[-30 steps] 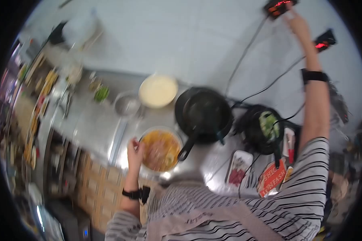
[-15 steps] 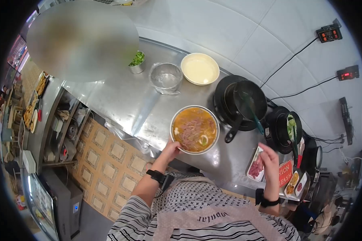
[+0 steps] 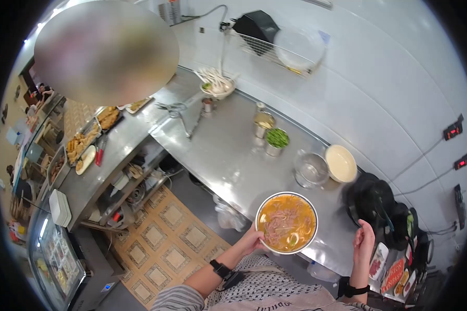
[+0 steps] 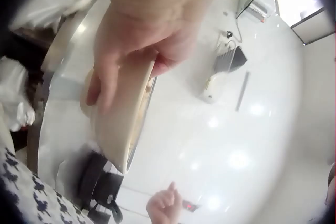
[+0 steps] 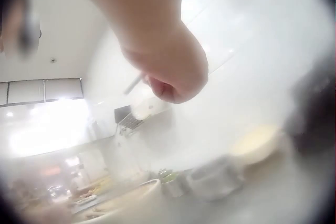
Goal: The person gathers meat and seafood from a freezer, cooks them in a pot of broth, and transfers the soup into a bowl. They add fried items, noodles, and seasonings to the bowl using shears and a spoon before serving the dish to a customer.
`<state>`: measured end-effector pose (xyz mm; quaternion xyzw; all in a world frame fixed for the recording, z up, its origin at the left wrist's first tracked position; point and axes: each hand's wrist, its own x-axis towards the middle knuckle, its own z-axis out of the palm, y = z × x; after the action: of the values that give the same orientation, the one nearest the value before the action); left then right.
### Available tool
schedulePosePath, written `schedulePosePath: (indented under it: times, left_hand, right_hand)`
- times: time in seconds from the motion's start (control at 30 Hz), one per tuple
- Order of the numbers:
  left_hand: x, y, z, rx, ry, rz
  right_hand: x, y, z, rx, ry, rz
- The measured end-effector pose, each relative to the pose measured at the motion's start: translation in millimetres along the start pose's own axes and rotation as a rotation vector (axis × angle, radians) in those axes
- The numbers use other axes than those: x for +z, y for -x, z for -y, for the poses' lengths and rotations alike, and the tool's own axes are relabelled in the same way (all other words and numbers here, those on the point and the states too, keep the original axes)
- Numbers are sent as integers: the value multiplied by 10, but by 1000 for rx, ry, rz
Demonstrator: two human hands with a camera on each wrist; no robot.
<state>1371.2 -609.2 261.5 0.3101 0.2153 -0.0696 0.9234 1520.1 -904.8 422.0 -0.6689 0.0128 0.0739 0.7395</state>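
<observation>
My left hand (image 3: 250,241) grips a white bowl (image 4: 119,121) at its side, with the fingers spread under its outer wall and the thumb up by the rim. Orange broth with noodles and slices of pinkish meat (image 3: 285,220) fills the bowl, which is held at the counter's front edge in the head view. To the right of it, my right hand (image 3: 365,243) is raised with loosely bent fingers and nothing in it. The right wrist view shows this same hand (image 5: 170,74) curled above the blurred bowl (image 5: 142,203).
Behind the bowl stand a clear container (image 3: 311,171), a cream bowl (image 3: 341,164) and a cup of chopped greens (image 3: 277,139). Dark pans (image 3: 371,199) crowd the right side. Trays of fried food (image 3: 83,140) line the far left counter (image 3: 127,122). Tongs (image 3: 179,116) lie at the corner.
My right hand has come down from the wall controller to beside the bowl. The left hand has taken the bowl and lifted it. The head view has turned left along the counter.
</observation>
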Motion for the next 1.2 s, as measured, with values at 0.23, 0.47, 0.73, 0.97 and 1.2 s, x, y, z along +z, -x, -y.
schedulePosePath:
  times: [0.23,0.47,0.73,0.97,1.2]
  left_hand:
    - [-955,711,-1233,151,40,-151]
    - [-1742,1439,-2894,385,124,-350]
    - [-2327,1914,-4197,491,198,-391]
    - [-2641,2229,-5034,547,219,-350]
    - [-2634,2406,-5621,518,200,-416]
  right_hand:
    - [2184,-665,-304,110,20,349]
    - [5426,-2376,-1467,181,163,701]
    - [7460,-3478,-2568,212,264,456]
    - [7756,-3556,-2641,35,95,60]
    - [7747,-3883,-2811,-56,-247,-65]
